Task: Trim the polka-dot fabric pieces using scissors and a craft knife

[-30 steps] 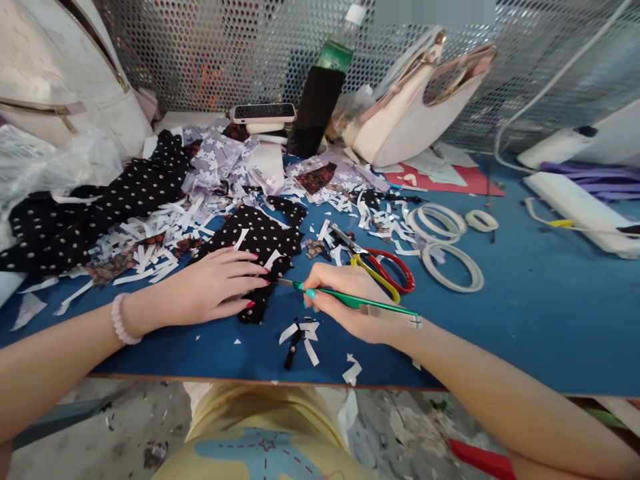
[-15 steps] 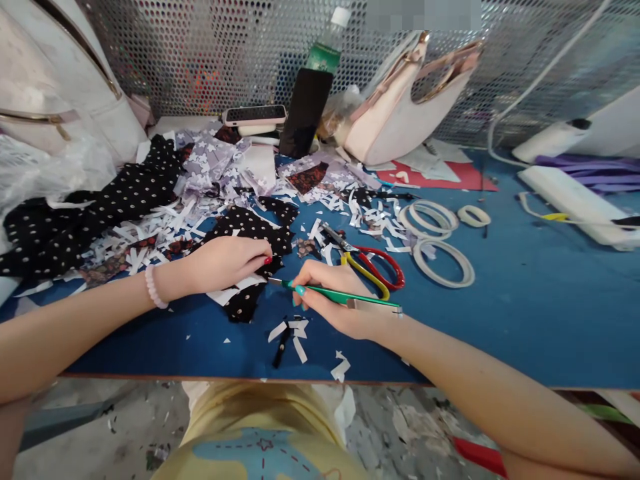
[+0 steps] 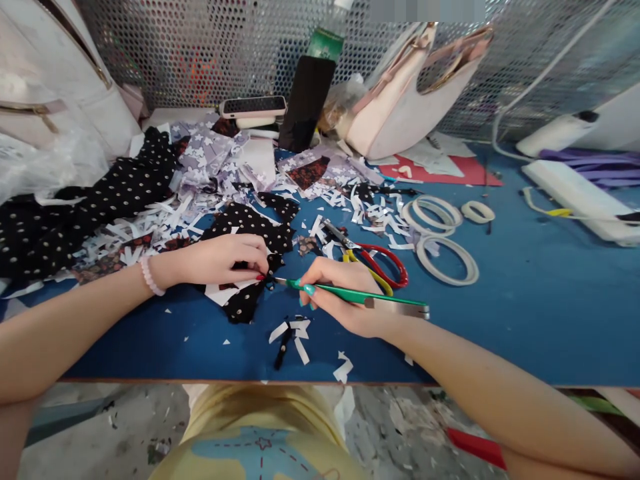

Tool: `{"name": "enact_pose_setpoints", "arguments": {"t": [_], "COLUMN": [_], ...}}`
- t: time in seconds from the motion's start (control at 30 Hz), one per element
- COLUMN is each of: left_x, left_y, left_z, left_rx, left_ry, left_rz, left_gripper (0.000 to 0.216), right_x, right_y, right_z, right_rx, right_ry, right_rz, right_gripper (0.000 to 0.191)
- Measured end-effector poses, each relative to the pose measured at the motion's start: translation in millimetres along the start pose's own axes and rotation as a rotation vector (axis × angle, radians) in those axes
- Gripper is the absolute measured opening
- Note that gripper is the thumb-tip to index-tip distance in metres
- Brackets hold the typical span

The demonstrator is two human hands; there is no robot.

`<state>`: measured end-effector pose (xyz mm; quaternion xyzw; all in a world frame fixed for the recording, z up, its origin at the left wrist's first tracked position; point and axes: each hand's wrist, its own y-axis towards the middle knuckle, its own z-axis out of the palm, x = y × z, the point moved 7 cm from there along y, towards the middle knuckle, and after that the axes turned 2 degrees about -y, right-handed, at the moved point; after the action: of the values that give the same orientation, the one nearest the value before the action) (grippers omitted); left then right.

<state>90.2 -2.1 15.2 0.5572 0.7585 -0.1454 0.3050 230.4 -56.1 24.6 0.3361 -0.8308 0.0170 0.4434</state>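
Observation:
My left hand (image 3: 227, 260), with a pink bead bracelet, rests over black dotted fabric pieces (image 3: 250, 227) and pinches the edge of a small black scrap between thumb and finger. My right hand (image 3: 340, 293) is closed around a slim green tool (image 3: 345, 295) with a narrow metal tip, shaped like tweezers. Its tip touches or nearly touches the black scrap by my left fingertips. White paper backing (image 3: 220, 294) shows beneath my left hand. Just behind my right hand lie scissors (image 3: 383, 265) with red and yellow handles.
White and black strips (image 3: 290, 330) lie near the table's (image 3: 525, 320) front edge. Tape rolls (image 3: 447, 260) sit to the right. Scraps, a phone (image 3: 253, 107), a bottle (image 3: 326, 44) and a handbag (image 3: 400, 110) line the back. A white bag (image 3: 100, 100) stands at left.
My left fingertips have moved slightly lower and pinch closer to the tool's tip. My right hand and the green tool have shifted a little to the right. The view has tilted slightly.

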Motion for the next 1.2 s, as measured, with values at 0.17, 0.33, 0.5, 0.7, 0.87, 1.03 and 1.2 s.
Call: {"name": "enact_pose_setpoints", "arguments": {"t": [0.17, 0.33, 0.5, 0.7, 0.87, 1.03, 1.2], "left_x": [-3.0, -7.3, -7.8, -3.2, -2.0, -2.1, -2.0], "left_y": [1.3, -1.0, -1.2, -0.5, -1.4, -3.4, -0.6], "left_z": [-1.2, -1.9, -2.7, 1.0, 2.2, 1.3, -0.3], "left_rx": [-0.017, 0.022, 0.026, 0.02, 0.046, 0.106, 0.048], "left_ry": [0.011, 0.001, -0.019, -0.021, -0.013, 0.037, 0.07], "left_rz": [0.019, 0.056, 0.059, 0.054, 0.043, 0.039, 0.017], "left_gripper": [0.017, 0.017, 0.017, 0.015, 0.011, 0.01, 0.017], "right_x": [-2.5, 3.5, 12.4, 13.3, 11.9, 3.4, -3.5], "right_y": [-0.5, -0.6, 0.3, 2.0, 1.0, 0.0, 1.2], "right_z": [2.9, 4.8, 1.0, -1.2, -1.4, -10.0, -19.7], "right_rx": [0.002, 0.041, 0.092, 0.155, 0.126, 0.003, -0.118], "right_ry": [0.013, -0.04, -0.161, -0.175, -0.204, -0.023, 0.147], "right_rz": [-0.019, -0.086, -0.158, -0.167, -0.217, -0.194, -0.109], "right_gripper": [0.012, 0.012, 0.013, 0.013, 0.014, 0.012, 0.011]}}
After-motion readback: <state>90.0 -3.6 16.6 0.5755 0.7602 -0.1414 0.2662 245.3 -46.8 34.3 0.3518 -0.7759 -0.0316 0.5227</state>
